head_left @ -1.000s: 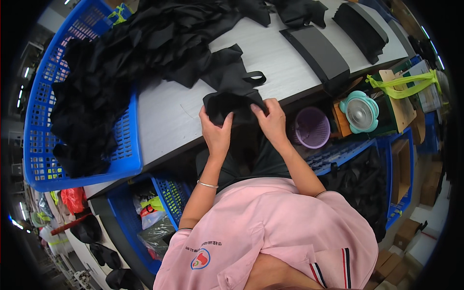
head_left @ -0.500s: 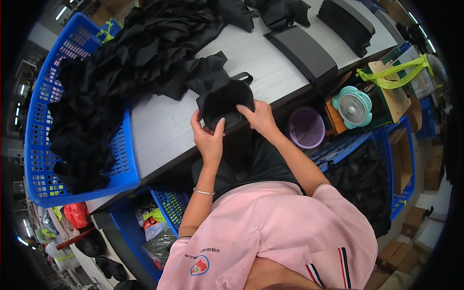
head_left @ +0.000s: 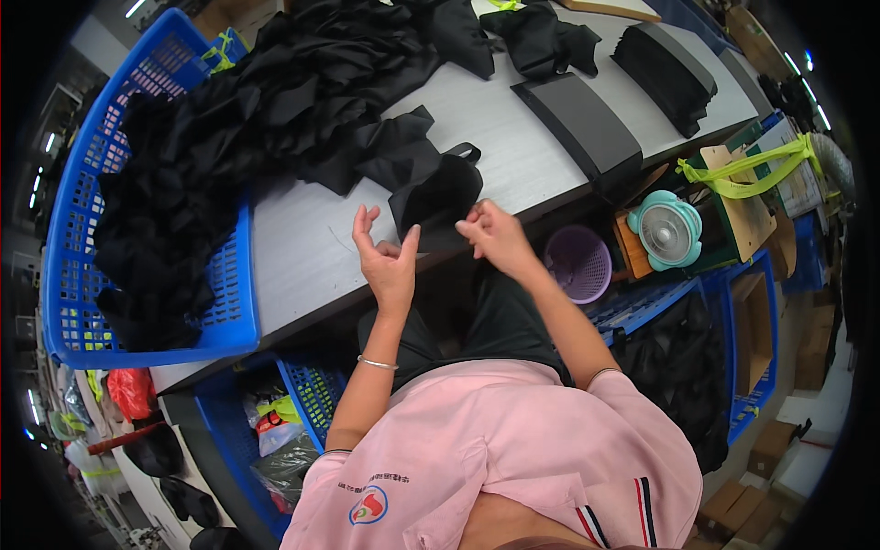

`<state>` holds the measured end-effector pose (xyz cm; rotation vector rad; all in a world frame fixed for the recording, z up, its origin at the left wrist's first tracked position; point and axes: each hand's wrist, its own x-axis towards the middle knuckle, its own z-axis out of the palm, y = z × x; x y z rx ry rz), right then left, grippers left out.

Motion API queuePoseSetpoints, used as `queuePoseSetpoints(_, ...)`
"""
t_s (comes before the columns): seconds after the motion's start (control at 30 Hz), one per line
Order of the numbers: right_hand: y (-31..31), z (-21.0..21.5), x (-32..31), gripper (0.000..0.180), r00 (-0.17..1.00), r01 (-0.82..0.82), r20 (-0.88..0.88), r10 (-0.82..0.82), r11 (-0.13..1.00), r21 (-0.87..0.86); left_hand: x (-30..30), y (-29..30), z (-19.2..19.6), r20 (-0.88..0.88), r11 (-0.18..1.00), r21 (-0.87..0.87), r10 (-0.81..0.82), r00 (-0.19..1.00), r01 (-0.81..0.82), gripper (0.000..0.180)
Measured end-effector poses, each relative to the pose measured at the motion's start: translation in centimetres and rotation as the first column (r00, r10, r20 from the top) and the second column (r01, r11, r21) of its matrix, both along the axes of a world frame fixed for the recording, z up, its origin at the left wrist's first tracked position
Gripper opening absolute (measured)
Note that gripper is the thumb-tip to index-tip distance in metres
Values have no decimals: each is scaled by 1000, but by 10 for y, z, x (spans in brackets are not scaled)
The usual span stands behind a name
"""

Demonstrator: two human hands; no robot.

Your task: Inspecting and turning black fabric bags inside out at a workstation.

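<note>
I sit at a grey table (head_left: 302, 247) with crates stacked below. The black piece (head_left: 438, 197) lies at the table's near edge, its strap loop pointing away from me. My right hand (head_left: 495, 236) pinches its near edge between thumb and fingers. My left hand (head_left: 387, 261) is spread, fingers raised, thumb tip just touching the fabric; half a second ago both hands gripped the piece, which was further left. The blue basket (head_left: 225, 321) to my left holds a heap of black cloth (head_left: 220, 147) spilling onto the table. A purple basket (head_left: 578, 264) and a teal fan (head_left: 667, 231) sit below the table on my right.
</note>
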<state>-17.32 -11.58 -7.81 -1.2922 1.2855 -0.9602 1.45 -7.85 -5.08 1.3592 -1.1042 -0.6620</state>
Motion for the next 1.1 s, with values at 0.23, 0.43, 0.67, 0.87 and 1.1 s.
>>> queuePoseSetpoints(0.23,-74,25,-151,27,231,63,-443,-866,468,-882,25,35,-9,-44,998,9,-54,998,55,72)
queuePoseSetpoints(0.43,-108,23,-222,31,343,-15,-749,-567,794,-608,23,64,-18,-123,994,76,-72,990,81,66)
queuePoseSetpoints(0.67,-81,43,-168,18,-73,-296,-564,-822,558,-775,18,76,-31,-297,910,222,-278,914,349,45)
queuePoseSetpoints(0.87,57,36,-70,12,423,-282,-780,-460,752,-596,-5,74,-43,-727,558,138,-504,466,818,65)
queuePoseSetpoints(1.1,157,51,-18,24,866,62,-432,-252,911,-407,-73,56,-67,-921,316,25,-361,145,948,69)
